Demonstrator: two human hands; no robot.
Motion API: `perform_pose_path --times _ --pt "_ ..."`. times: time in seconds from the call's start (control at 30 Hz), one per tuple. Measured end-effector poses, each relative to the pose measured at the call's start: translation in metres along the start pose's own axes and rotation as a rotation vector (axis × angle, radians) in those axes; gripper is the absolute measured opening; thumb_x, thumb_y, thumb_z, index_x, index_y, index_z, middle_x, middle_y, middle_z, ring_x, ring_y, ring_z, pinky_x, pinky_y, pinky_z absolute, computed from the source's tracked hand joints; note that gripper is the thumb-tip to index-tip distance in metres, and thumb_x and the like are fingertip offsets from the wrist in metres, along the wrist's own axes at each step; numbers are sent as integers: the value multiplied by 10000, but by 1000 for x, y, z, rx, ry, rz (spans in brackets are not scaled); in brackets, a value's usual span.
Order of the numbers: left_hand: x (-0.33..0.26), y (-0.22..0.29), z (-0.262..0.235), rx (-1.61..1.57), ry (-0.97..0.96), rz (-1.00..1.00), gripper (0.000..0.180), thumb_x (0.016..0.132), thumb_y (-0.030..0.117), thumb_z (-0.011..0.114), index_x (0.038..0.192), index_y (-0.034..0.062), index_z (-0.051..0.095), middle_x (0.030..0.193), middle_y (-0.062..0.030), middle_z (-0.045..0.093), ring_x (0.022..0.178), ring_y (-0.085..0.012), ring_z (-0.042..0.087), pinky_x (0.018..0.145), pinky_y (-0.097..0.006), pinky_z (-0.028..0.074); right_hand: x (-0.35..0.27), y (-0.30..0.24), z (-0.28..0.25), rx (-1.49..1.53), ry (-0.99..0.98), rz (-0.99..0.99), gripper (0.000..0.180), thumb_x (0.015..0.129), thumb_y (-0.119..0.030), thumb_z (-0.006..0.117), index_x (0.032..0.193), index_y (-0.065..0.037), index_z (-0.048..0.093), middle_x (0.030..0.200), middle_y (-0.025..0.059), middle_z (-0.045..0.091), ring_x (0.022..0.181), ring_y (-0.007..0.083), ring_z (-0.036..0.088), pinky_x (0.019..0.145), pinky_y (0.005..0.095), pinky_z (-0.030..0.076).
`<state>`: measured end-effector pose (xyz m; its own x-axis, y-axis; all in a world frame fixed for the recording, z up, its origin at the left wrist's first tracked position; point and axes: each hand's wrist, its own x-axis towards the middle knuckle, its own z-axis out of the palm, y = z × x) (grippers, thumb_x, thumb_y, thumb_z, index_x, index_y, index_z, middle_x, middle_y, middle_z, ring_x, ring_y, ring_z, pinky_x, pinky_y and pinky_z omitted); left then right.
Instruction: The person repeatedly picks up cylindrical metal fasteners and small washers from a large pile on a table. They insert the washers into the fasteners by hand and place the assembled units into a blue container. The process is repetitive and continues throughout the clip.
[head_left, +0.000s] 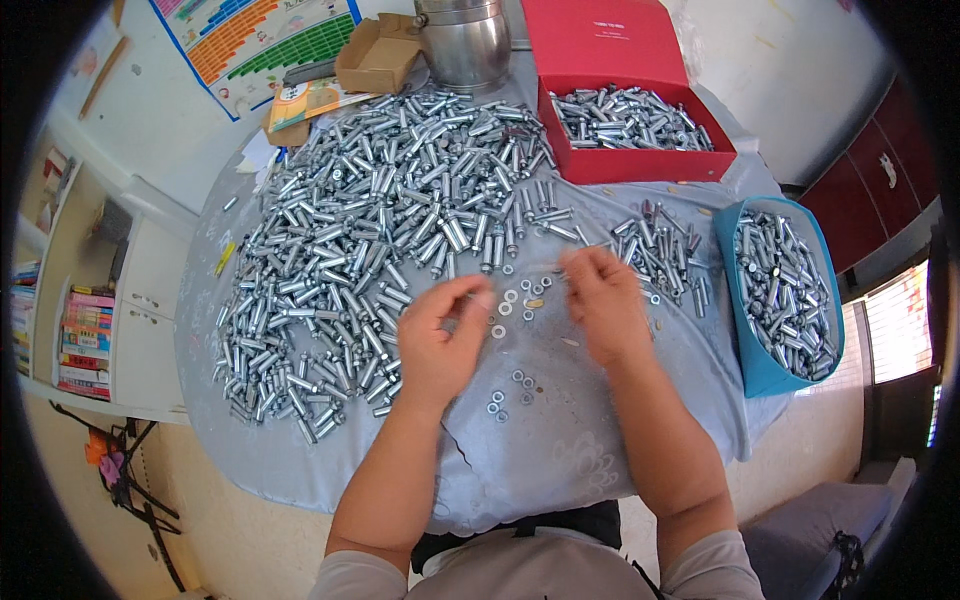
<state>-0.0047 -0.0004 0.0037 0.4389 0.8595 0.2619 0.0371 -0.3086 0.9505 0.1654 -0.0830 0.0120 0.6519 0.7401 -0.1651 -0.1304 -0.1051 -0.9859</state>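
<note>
My left hand (438, 335) is at the middle of the table, its thumb and fingers bent together; whatever they grip is hidden. Across from it, my right hand (603, 305) is slightly blurred, its fingers drawn into a pinch whose contents are too small to make out. Between the hands lie loose washers (505, 309) and several hex nuts (528, 315). Nearer to me sits a small group of nuts (497, 408). A big heap of metal expansion bolts (370, 200) spreads beyond and left of my left hand. A smaller pile of bolts (655, 245) lies just past my right hand.
At the back right stands an open red box (640, 165) full of bolts. A blue bin (778, 378), also filled with bolts, is at the right edge. A metal pot (465, 45) and a cardboard box (378, 55) stand at the back. A grey cloth (590, 430) covers the table.
</note>
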Motion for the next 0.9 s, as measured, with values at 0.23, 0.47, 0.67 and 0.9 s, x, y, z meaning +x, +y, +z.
perform_pose_path --times 0.23,0.47,0.67,0.9 --pt "19 -1 -49 771 183 229 211 806 83 668 1013 54 696 1022 -95 671 985 -266 571 900 -363 435 26 0 -39 -366 669 -501 140 879 -155 658 897 -16 662 853 86 621 775 174 549 722 310 447" --pt "24 -9 -46 786 62 328 262 757 152 711 1014 100 709 1068 -92 636 1076 -304 502 960 -404 388 28 2 -42 -637 661 -767 190 826 -77 637 1006 -16 643 1028 145 643 1068 332 548 943 416 392" --pt "21 -8 -25 927 -45 309 235 714 147 740 944 105 714 1030 -69 618 1044 -298 498 929 -410 390 21 4 -27 -660 578 -789 199 814 -69 644 1006 -21 638 1088 150 624 1081 337 547 958 421 391" --pt "21 -4 -29 1000 42 141 174 703 138 750 840 80 660 901 -85 619 879 -296 562 773 -399 455 13 1 -16 -605 462 -805 163 812 -61 642 972 -30 638 1025 139 620 1006 321 556 907 404 411"
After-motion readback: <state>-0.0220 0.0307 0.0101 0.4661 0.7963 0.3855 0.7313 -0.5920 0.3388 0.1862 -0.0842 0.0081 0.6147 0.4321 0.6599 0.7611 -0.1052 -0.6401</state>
